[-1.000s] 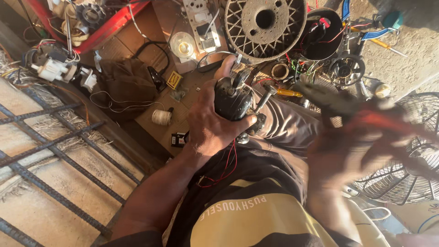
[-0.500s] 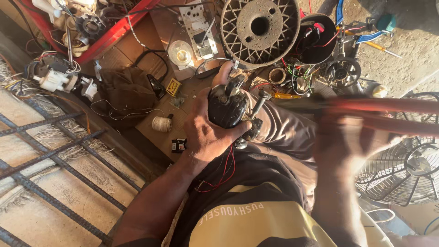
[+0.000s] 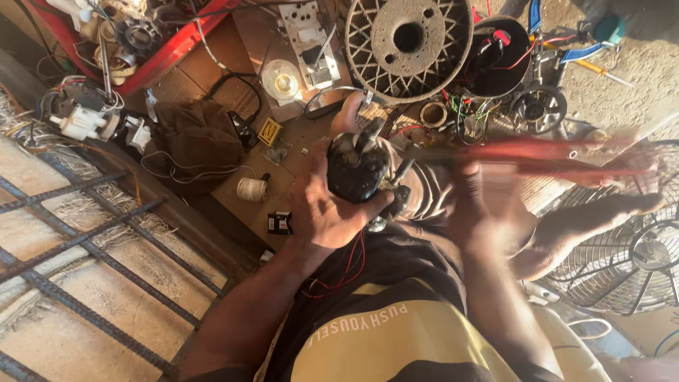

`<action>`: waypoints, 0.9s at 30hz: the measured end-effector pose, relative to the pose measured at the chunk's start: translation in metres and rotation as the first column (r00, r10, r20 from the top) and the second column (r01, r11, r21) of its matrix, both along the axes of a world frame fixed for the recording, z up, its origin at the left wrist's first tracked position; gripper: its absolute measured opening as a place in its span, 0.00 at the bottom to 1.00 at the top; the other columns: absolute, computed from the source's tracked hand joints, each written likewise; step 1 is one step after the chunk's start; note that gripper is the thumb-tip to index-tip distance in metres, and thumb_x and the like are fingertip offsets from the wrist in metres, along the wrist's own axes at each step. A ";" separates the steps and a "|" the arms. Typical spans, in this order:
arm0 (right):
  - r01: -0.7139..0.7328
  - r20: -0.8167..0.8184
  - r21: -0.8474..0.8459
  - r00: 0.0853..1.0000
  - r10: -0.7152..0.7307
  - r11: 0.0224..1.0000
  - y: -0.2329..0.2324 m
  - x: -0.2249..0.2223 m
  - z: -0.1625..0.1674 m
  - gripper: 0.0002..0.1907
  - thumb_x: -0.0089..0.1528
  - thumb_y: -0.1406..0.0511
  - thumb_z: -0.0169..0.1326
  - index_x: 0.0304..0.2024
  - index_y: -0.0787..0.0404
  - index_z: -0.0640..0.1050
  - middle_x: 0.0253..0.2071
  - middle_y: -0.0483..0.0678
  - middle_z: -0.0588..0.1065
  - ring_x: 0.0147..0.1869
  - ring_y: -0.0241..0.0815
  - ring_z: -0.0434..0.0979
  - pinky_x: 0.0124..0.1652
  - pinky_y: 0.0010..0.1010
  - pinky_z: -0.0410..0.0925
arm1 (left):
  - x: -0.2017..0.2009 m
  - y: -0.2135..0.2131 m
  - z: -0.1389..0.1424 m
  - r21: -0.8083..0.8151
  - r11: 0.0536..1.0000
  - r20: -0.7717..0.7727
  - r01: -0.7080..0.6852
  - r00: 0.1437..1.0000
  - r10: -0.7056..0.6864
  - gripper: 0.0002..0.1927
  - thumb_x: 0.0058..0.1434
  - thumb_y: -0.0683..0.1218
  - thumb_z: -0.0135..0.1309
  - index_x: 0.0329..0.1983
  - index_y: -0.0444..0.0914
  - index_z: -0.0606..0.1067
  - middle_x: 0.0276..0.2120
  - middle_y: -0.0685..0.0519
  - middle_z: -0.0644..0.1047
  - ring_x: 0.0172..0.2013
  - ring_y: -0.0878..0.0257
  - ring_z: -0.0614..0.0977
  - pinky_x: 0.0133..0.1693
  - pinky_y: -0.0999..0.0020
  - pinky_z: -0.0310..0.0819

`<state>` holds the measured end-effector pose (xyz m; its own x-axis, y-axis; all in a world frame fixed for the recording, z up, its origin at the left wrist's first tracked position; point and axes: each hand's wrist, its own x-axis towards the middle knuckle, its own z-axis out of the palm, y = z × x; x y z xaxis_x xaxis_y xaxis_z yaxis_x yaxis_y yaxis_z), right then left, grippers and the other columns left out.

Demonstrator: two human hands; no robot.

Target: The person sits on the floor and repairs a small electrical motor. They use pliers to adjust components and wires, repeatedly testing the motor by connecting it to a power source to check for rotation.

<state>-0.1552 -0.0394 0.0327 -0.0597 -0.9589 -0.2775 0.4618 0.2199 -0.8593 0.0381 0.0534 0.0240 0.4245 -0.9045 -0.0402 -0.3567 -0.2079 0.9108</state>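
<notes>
My left hand (image 3: 327, 205) grips a small black electric motor (image 3: 356, 168) over my lap, with red wires (image 3: 348, 263) hanging below it. My right hand (image 3: 486, 216) is motion-blurred and holds red-handled pliers (image 3: 537, 157), whose jaws point left at the motor's side. Its handles stretch to the right across the frame.
A round wire fan guard (image 3: 409, 44) and a black fan housing (image 3: 503, 56) lie ahead. A brown cloth (image 3: 198, 141), a thread spool (image 3: 251, 189), a small black part (image 3: 280, 222) and a white control panel (image 3: 310, 41) lie on the wooden board. Another fan cage (image 3: 626, 262) is right; rebar (image 3: 78, 240) left.
My right hand with the pliers has swung up and leftward, bringing the jaws to the motor. My left hand has kept holding the motor in about the same place.
</notes>
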 end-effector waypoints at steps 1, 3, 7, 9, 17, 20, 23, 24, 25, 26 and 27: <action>-0.105 -0.189 0.078 0.975 0.118 0.991 0.004 0.008 -0.002 0.21 0.63 0.68 0.54 0.58 0.60 0.68 0.49 0.48 0.74 0.51 0.38 0.75 0.52 0.29 0.74 | 0.000 0.000 0.000 -0.025 1.000 -0.038 0.006 0.999 -0.007 0.35 0.49 0.47 0.77 0.55 0.38 0.69 0.47 0.50 0.80 0.48 0.60 0.84 0.51 0.65 0.81; -0.139 -0.036 0.018 0.990 0.140 0.990 0.004 0.009 -0.005 0.18 0.71 0.68 0.56 0.61 0.65 0.68 0.50 0.51 0.74 0.52 0.42 0.76 0.53 0.37 0.76 | 0.003 -0.003 0.000 -0.155 0.987 -0.289 0.030 0.954 -0.075 0.33 0.54 0.46 0.75 0.59 0.37 0.70 0.49 0.49 0.79 0.49 0.58 0.84 0.55 0.65 0.80; -0.123 0.072 -0.140 0.988 0.134 0.983 -0.008 -0.035 -0.004 0.17 0.76 0.70 0.56 0.63 0.66 0.65 0.52 0.54 0.72 0.52 0.46 0.75 0.57 0.50 0.76 | 0.009 -0.009 0.011 0.006 1.000 0.025 0.028 0.999 -0.028 0.36 0.44 0.47 0.78 0.54 0.34 0.73 0.46 0.47 0.80 0.47 0.55 0.85 0.51 0.64 0.81; -0.116 0.140 -0.109 0.981 0.131 0.987 -0.010 -0.054 -0.007 0.23 0.74 0.69 0.56 0.68 0.61 0.64 0.54 0.55 0.73 0.55 0.50 0.79 0.58 0.54 0.77 | 0.013 -0.016 0.017 -0.008 1.000 -0.003 0.012 1.000 -0.012 0.39 0.45 0.49 0.77 0.57 0.33 0.72 0.50 0.47 0.82 0.50 0.55 0.85 0.54 0.64 0.80; -0.189 0.122 -0.087 0.973 0.198 0.978 0.003 -0.063 -0.012 0.21 0.77 0.74 0.56 0.69 0.64 0.63 0.52 0.56 0.71 0.53 0.46 0.76 0.59 0.54 0.77 | 0.043 -0.042 0.014 0.470 0.883 -0.120 -0.014 0.990 0.079 0.40 0.39 0.57 0.75 0.52 0.34 0.74 0.42 0.49 0.84 0.44 0.58 0.86 0.50 0.64 0.79; -0.207 0.086 -0.094 0.973 0.215 0.974 0.006 -0.065 -0.015 0.25 0.73 0.75 0.57 0.69 0.64 0.64 0.55 0.57 0.72 0.56 0.47 0.78 0.58 0.52 0.78 | 0.049 -0.045 0.005 0.444 0.895 -0.241 -0.042 0.956 0.164 0.37 0.40 0.56 0.75 0.48 0.32 0.76 0.41 0.50 0.85 0.43 0.60 0.86 0.49 0.65 0.79; -0.246 0.044 -0.080 0.967 0.250 0.966 0.010 -0.065 -0.019 0.28 0.69 0.75 0.58 0.68 0.62 0.63 0.58 0.57 0.72 0.58 0.47 0.79 0.57 0.47 0.78 | 0.055 -0.046 -0.008 0.417 0.907 -0.401 -0.067 0.881 0.250 0.33 0.43 0.53 0.75 0.47 0.31 0.78 0.38 0.50 0.85 0.40 0.60 0.86 0.48 0.66 0.79; -0.263 0.037 -0.078 0.963 0.266 0.962 0.011 -0.064 -0.020 0.29 0.68 0.75 0.59 0.68 0.61 0.62 0.59 0.57 0.72 0.58 0.47 0.78 0.58 0.44 0.78 | 0.059 -0.047 -0.014 0.458 0.886 -0.412 -0.068 0.867 0.280 0.30 0.44 0.52 0.74 0.47 0.31 0.80 0.38 0.50 0.85 0.39 0.61 0.85 0.46 0.66 0.78; -0.272 0.022 -0.092 0.961 0.275 0.958 0.013 -0.062 -0.020 0.28 0.69 0.75 0.59 0.67 0.63 0.63 0.59 0.58 0.72 0.58 0.46 0.78 0.58 0.41 0.77 | 0.062 -0.045 -0.019 0.502 0.862 -0.421 -0.068 0.852 0.312 0.28 0.44 0.51 0.72 0.46 0.32 0.83 0.37 0.51 0.85 0.37 0.61 0.84 0.43 0.66 0.77; -0.280 0.009 -0.112 0.959 0.283 0.954 0.014 -0.060 -0.019 0.27 0.70 0.75 0.59 0.67 0.65 0.63 0.59 0.59 0.72 0.58 0.46 0.78 0.58 0.38 0.76 | 0.064 -0.040 -0.024 0.361 0.932 -0.588 -0.041 0.766 0.261 0.26 0.47 0.50 0.71 0.47 0.32 0.82 0.39 0.51 0.84 0.39 0.62 0.84 0.45 0.66 0.78; -0.286 0.000 -0.140 0.957 0.289 0.948 0.014 -0.058 -0.017 0.26 0.70 0.76 0.59 0.67 0.67 0.63 0.59 0.59 0.72 0.58 0.46 0.77 0.58 0.35 0.76 | 0.066 -0.033 -0.028 0.202 0.979 -0.727 -0.034 0.664 0.173 0.25 0.50 0.49 0.70 0.48 0.32 0.81 0.41 0.51 0.83 0.41 0.62 0.84 0.47 0.66 0.78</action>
<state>-0.2131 -0.0257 0.0152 0.2285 -0.9634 -0.1403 0.4136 0.2265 -0.8818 0.1038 0.0201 -0.0044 0.2824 -0.8074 -0.5180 0.4504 -0.3652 0.8147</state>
